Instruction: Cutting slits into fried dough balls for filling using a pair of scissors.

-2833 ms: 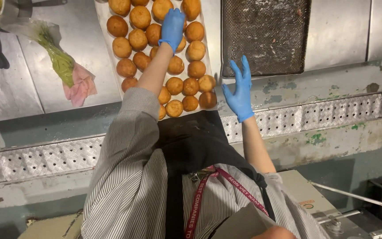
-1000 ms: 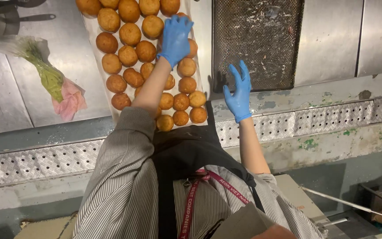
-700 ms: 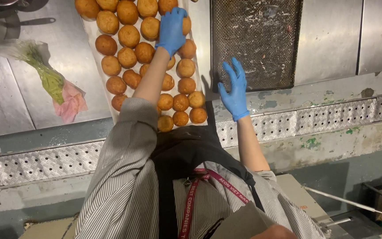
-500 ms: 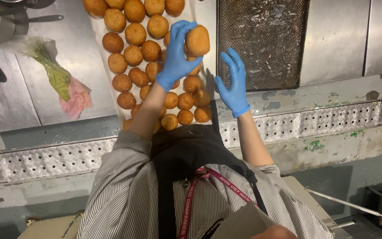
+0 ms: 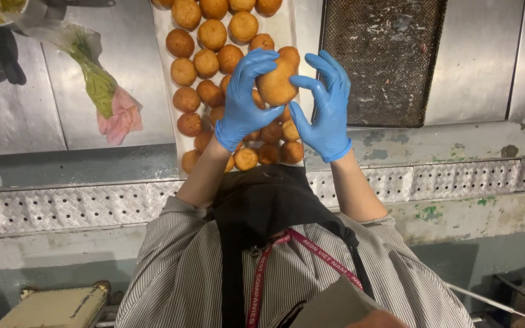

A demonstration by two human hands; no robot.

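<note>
A steel counter (image 5: pixel 50 130) fills the upper frame, edged below by a perforated metal strip (image 5: pixel 80 203). At upper right we see a dark mesh rack (image 5: pixel 390 61); at upper centre, a white tray (image 5: pixel 168 91) carrying rows of golden-brown fried balls (image 5: pixel 212 33); at upper left, a plastic bag of greens and pink material (image 5: pixel 101 91). Above the tray's lower right part, our left hand (image 5: pixel 244 103), blue-gloved, curls around one fried ball (image 5: pixel 276 82) with fingers over its top. Our right hand (image 5: pixel 326 106), also gloved, stands half open, thumb and forefinger touching the ball's right side. The ball is nearly round, showing no clear long axis, and hides part of the tray's rows.
</note>
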